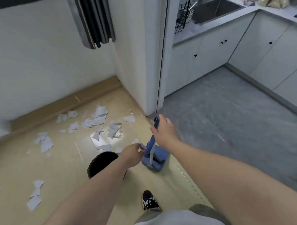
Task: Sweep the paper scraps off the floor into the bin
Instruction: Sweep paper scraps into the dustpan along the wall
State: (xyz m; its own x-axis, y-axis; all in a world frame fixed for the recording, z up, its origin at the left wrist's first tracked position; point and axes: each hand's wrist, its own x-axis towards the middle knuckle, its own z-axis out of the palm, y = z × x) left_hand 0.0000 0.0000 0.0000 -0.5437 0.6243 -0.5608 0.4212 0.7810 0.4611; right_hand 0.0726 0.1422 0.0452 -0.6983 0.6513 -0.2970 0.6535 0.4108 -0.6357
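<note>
- Standing upright on the pale wooden floor (66,161), the blue plastic broom-and-dustpan set (156,161) is steadied from above: its slim blue handle (152,143) is wrapped at the top by the curled fingers of the right hand (164,128).
- The set's lower blue edge is met by the left hand (133,155), probably to part broom from pan; whether those fingers are closed on it cannot be told.
- The torn white paper scraps (99,117) are left scattered beyond both hands, towards the wall.
- The round black bin (102,162) is parked near the set.
</note>
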